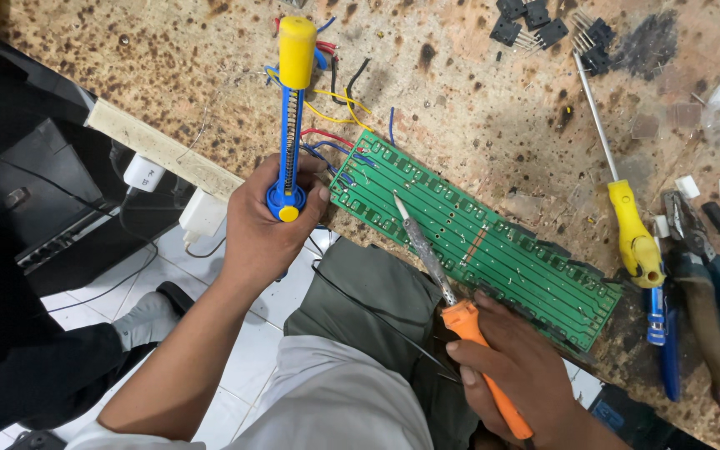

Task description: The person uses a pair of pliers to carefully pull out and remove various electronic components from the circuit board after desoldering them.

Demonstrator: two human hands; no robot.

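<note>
On the workbench: a long green circuit board [477, 242] lies slanted on the stained brown bench [477, 108], one long edge hanging over the front.
Left hand: the left hand [264, 225] is wrapped tight around the bottom of a blue solder sucker [290, 133] with a yellow cap – the tool stands up beside the board's left end.
Right hand: the right hand [527, 367] grips the orange handle of a soldering iron [443, 287], fingers closed on it.
Iron tip: it rests on the green board, near the left half.
Wires: red, blue, yellow and black wires [339, 100] bunch up at the board's left end.
Right side: a yellow-handled screwdriver [622, 200] and pliers [706, 283] lie on the bench – well apart from both hands.
Far edge: small black parts [543, 29] with metal legs.
</note>
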